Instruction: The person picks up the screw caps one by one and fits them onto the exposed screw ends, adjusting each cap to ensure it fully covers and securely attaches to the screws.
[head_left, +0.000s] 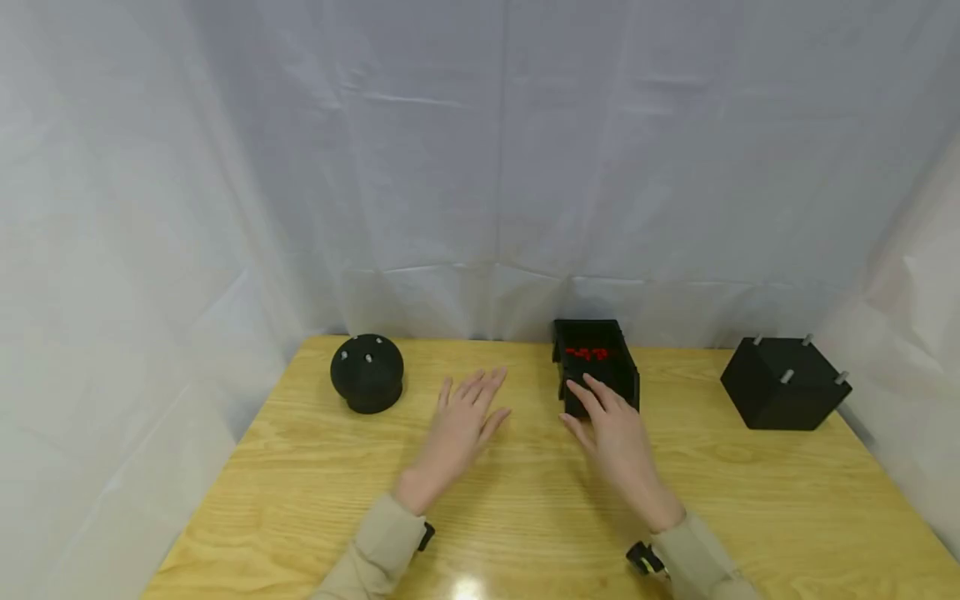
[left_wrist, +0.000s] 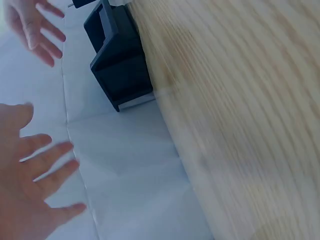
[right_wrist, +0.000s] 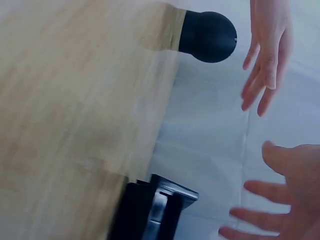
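Both hands hold nothing, fingers spread: right hand point(head_left: 617, 433) reaches the open black plastic box point(head_left: 596, 365), left hand point(head_left: 463, 422) lies beside it.

Even, soft, bright light from overhead. White glare patch on wooden table point(head_left: 525, 492) at near edge. Faint short shadows under both hands and beside black cube point(head_left: 783, 385). Head view sharp at centre, curtain bowed at edges. Both wrist views washed out, table grain smeared by motion blur, hands soft.
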